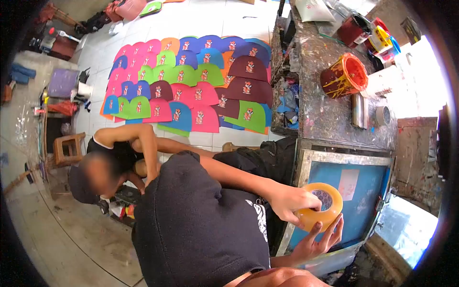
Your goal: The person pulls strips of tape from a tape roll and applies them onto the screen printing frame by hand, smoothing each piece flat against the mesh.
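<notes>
My left hand (pixel 294 203) grips a wide roll of clear yellowish packing tape (pixel 332 192), with a finger hooked into its printed core. Just below the roll, my right hand (pixel 321 241) has its palm partly turned up and its fingers spread. Its fingertips are at the roll's lower edge and seem to touch it. Behind the tape stands a wooden-framed screen (pixel 366 201) with blue mesh and a pale rectangle on it.
A paint-stained table (pixel 325 119) holds a red-orange paint tub (pixel 345 75), more paint containers (pixel 355 29) and a grey tape roll (pixel 382 115). Colourful printed pieces (pixel 201 76) cover the tiled floor. Another person (pixel 119 148) crouches at left near a wooden stool (pixel 69 149).
</notes>
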`<state>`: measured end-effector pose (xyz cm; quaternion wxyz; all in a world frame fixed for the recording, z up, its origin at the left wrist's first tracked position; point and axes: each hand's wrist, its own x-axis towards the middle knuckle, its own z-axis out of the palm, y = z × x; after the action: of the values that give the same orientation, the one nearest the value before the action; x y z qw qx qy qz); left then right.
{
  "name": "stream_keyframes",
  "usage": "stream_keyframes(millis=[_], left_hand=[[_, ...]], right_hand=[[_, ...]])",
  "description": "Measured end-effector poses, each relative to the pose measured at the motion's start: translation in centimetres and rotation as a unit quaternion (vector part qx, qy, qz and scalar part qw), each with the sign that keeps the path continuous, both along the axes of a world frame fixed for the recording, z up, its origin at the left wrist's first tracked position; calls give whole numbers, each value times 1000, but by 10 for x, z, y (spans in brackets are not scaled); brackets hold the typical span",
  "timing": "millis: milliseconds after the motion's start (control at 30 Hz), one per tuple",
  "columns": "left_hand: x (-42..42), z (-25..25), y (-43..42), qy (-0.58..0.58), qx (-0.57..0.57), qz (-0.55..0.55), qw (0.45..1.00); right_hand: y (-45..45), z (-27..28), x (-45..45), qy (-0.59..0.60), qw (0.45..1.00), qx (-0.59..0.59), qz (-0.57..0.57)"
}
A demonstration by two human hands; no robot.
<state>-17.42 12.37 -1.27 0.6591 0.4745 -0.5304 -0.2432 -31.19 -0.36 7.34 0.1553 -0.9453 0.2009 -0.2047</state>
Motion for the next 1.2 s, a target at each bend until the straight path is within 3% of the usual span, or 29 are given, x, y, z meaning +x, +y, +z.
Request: stream_keyframes(millis=[33,100,200,433,467,633,833,933,1000,1067,1100,1200], left_hand=[[2,0,2,2,-2,4,1000],[6,1,0,-103,-13,29,994],[-1,2,-7,-91,62,7,994],[-21,1,-31,-57,32,37,997],[-20,4,-36,-65,78,29,994],[-23,0,-50,-58,87,85,991],[-25,-3,-50,-51,67,81,993],[-22,-2,-40,-64,65,39,995],[-22,-8,-35,-77,44,30,996],[-24,-11,-31,-91,38,30,995],[-20,-8,-29,-99,26,-17,995],[-15,-1,-26,-89,66,0,994]], right_hand=[[4,0,0,5,1000,-6,1],[8,1,2,11,1000,-12,4],[7,0,7,-17,997,-62,36],[-13,-14,-8,-71,997,-22,8],[-20,-17,-7,-75,996,-39,1],[-37,-20,0,-93,993,-62,-23],[-43,-15,2,-81,994,-8,-75],[-30,-4,14,-94,986,102,-95],[-42,-8,18,-79,981,177,-25],[-39,-5,22,-5,984,173,43],[-27,0,27,-23,976,217,22],[-13,4,28,-55,985,161,-36]])
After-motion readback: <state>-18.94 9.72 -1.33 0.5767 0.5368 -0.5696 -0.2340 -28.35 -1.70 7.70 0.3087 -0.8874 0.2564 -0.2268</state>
